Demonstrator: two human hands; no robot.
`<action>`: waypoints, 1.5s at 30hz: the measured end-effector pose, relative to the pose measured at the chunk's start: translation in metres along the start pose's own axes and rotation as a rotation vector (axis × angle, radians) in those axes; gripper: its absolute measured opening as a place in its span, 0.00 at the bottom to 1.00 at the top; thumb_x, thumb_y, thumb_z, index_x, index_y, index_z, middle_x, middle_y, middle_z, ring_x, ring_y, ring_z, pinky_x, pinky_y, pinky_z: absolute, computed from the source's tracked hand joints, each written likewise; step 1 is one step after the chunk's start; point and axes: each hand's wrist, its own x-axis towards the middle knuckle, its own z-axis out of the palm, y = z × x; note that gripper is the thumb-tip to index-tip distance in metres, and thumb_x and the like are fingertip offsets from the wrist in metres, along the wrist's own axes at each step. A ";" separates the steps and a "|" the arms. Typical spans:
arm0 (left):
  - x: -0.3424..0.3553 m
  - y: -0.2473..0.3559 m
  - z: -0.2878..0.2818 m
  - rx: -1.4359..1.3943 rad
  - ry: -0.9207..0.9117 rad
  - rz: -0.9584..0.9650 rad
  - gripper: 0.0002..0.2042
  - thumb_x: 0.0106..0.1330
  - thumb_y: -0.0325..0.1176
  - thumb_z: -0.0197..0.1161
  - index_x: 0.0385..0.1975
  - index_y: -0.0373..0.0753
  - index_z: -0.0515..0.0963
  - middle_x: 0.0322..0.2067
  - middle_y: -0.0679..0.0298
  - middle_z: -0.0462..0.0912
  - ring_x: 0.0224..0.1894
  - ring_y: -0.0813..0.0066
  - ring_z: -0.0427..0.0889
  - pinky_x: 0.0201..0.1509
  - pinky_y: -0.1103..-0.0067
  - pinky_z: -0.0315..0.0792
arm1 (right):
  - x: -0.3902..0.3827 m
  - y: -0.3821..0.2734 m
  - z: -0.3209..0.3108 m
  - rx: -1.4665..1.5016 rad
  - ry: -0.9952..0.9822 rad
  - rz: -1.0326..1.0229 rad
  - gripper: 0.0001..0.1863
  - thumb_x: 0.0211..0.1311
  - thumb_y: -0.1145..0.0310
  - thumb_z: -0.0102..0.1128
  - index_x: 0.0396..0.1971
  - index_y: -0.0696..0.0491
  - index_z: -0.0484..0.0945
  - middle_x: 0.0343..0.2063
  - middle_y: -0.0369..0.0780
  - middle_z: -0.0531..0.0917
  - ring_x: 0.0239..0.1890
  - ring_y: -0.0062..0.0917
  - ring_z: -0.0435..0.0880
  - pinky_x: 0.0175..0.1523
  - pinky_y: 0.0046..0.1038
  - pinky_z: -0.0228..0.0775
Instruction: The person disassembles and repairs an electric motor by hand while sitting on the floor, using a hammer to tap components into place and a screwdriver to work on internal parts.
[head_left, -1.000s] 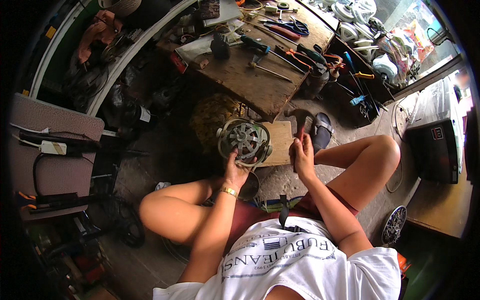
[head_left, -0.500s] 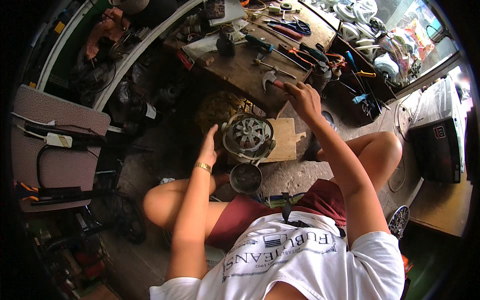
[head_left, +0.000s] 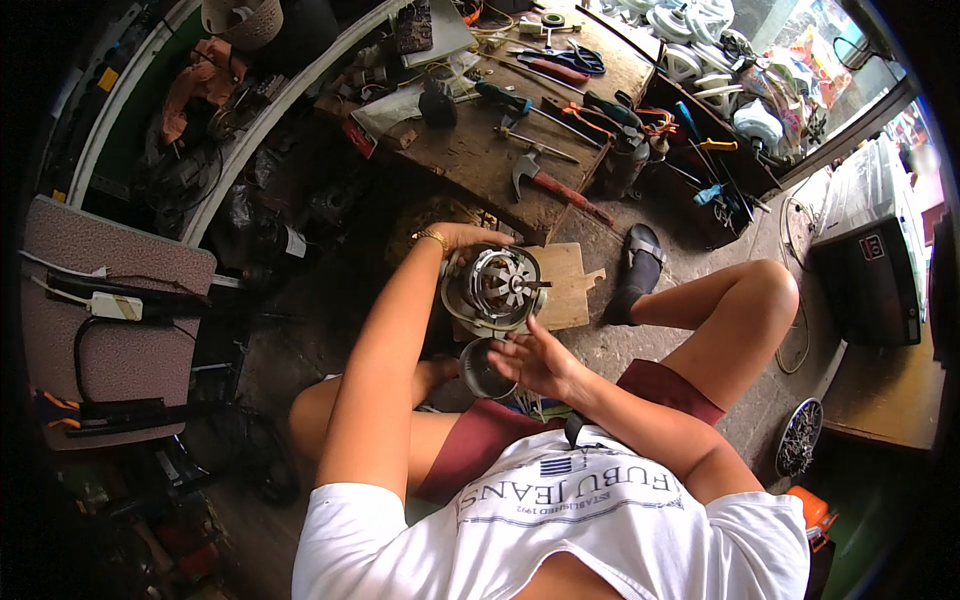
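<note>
A round metal electric motor [head_left: 503,285], with a slotted rotor and a shaft in its middle, sits tilted toward the right above a wooden board [head_left: 570,285]. My left hand [head_left: 468,238], with a gold watch on the wrist, curls round its far left rim; part of the grip is hidden. Close to the near rim, my right hand [head_left: 540,362] is open, palm turned up and fingers spread. A round metal bowl [head_left: 484,370] stands under those fingertips, partly covered by them. On the bench lies a claw hammer [head_left: 560,190] with a red handle.
The low wooden bench [head_left: 470,160] carries screwdrivers, pliers and wires. A dark tool box [head_left: 710,190] stands at its right. My foot in a sandal [head_left: 641,260] rests beside the board. A bowl of small metal parts [head_left: 800,438] is at the right, a chair [head_left: 110,320] at the left.
The hammer has left my right hand and lies on the bench. That hand has come down to the motor's near side. My left hand has moved to its far rim, and the motor has tilted.
</note>
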 end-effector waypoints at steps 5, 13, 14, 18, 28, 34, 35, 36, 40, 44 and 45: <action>-0.008 0.000 0.010 0.050 -0.022 0.057 0.23 0.52 0.62 0.62 0.31 0.46 0.83 0.22 0.72 0.80 0.21 0.81 0.69 0.25 0.81 0.62 | 0.040 -0.004 0.006 0.131 -0.214 -0.101 0.40 0.59 0.40 0.51 0.64 0.50 0.54 0.60 0.45 0.63 0.62 0.43 0.63 0.62 0.46 0.62; -0.040 -0.036 0.021 -0.369 0.027 0.305 0.16 0.63 0.46 0.58 0.39 0.40 0.80 0.33 0.68 0.83 0.32 0.82 0.81 0.37 0.81 0.76 | 0.018 -0.011 0.024 -0.150 -0.170 -0.227 0.31 0.61 0.46 0.55 0.60 0.47 0.63 0.56 0.41 0.72 0.59 0.37 0.70 0.57 0.48 0.68; -0.062 -0.044 0.025 -0.457 0.024 0.405 0.17 0.65 0.44 0.56 0.44 0.37 0.78 0.39 0.64 0.83 0.38 0.78 0.82 0.44 0.78 0.76 | 0.006 -0.013 0.035 -0.227 -0.155 -0.186 0.31 0.61 0.46 0.56 0.59 0.47 0.64 0.55 0.40 0.72 0.56 0.36 0.72 0.55 0.46 0.70; -0.132 -0.067 0.044 -0.887 -0.133 0.424 0.22 0.66 0.44 0.53 0.55 0.36 0.70 0.49 0.58 0.78 0.50 0.70 0.78 0.56 0.71 0.71 | -0.027 -0.040 0.077 -0.612 -0.120 -0.123 0.30 0.57 0.46 0.59 0.56 0.47 0.67 0.47 0.39 0.78 0.45 0.32 0.80 0.42 0.43 0.79; -0.200 -0.081 0.092 -1.195 -0.238 0.821 0.38 0.57 0.57 0.61 0.63 0.43 0.57 0.60 0.56 0.64 0.61 0.55 0.66 0.58 0.53 0.68 | -0.036 -0.081 0.208 -1.539 -0.156 -0.135 0.52 0.48 0.41 0.66 0.65 0.56 0.51 0.49 0.50 0.75 0.28 0.31 0.84 0.24 0.31 0.81; -0.172 -0.104 0.087 -1.464 -0.106 1.002 0.34 0.59 0.61 0.54 0.60 0.44 0.65 0.58 0.57 0.68 0.59 0.57 0.70 0.56 0.54 0.71 | -0.020 -0.084 0.263 -1.811 -0.251 -0.206 0.53 0.49 0.36 0.60 0.64 0.59 0.52 0.55 0.54 0.66 0.39 0.39 0.81 0.33 0.35 0.82; -0.176 -0.105 0.088 -1.491 -0.160 1.027 0.34 0.57 0.61 0.56 0.59 0.45 0.65 0.58 0.58 0.69 0.58 0.58 0.70 0.54 0.55 0.73 | -0.016 -0.087 0.268 -1.841 -0.301 -0.274 0.46 0.53 0.39 0.58 0.62 0.58 0.56 0.51 0.51 0.70 0.33 0.33 0.82 0.30 0.31 0.82; -0.180 -0.105 0.088 -1.518 -0.213 1.051 0.35 0.56 0.61 0.57 0.59 0.46 0.65 0.57 0.58 0.69 0.58 0.59 0.71 0.52 0.56 0.75 | -0.012 -0.090 0.272 -1.870 -0.354 -0.342 0.40 0.58 0.42 0.56 0.61 0.57 0.60 0.48 0.48 0.74 0.27 0.28 0.83 0.27 0.26 0.82; -0.182 -0.116 0.092 -1.655 -0.387 1.160 0.33 0.60 0.56 0.55 0.62 0.42 0.62 0.61 0.55 0.65 0.63 0.47 0.62 0.57 0.50 0.69 | -0.014 -0.146 0.264 -1.498 -0.351 -0.980 0.20 0.63 0.60 0.57 0.50 0.56 0.72 0.33 0.37 0.81 0.27 0.19 0.81 0.30 0.20 0.74; -0.200 -0.097 0.100 -1.857 -0.520 1.168 0.34 0.57 0.53 0.59 0.63 0.46 0.61 0.65 0.52 0.56 0.69 0.44 0.43 0.61 0.46 0.61 | 0.020 -0.217 0.144 -2.313 0.707 -1.466 0.21 0.56 0.60 0.59 0.50 0.51 0.72 0.45 0.47 0.75 0.49 0.44 0.73 0.50 0.42 0.68; -0.198 -0.103 0.099 -1.872 -0.542 1.171 0.35 0.57 0.53 0.60 0.63 0.46 0.61 0.65 0.53 0.57 0.69 0.45 0.44 0.62 0.48 0.62 | 0.019 -0.210 0.123 -2.435 0.866 -1.211 0.22 0.56 0.59 0.59 0.50 0.49 0.72 0.47 0.47 0.73 0.52 0.44 0.70 0.50 0.44 0.68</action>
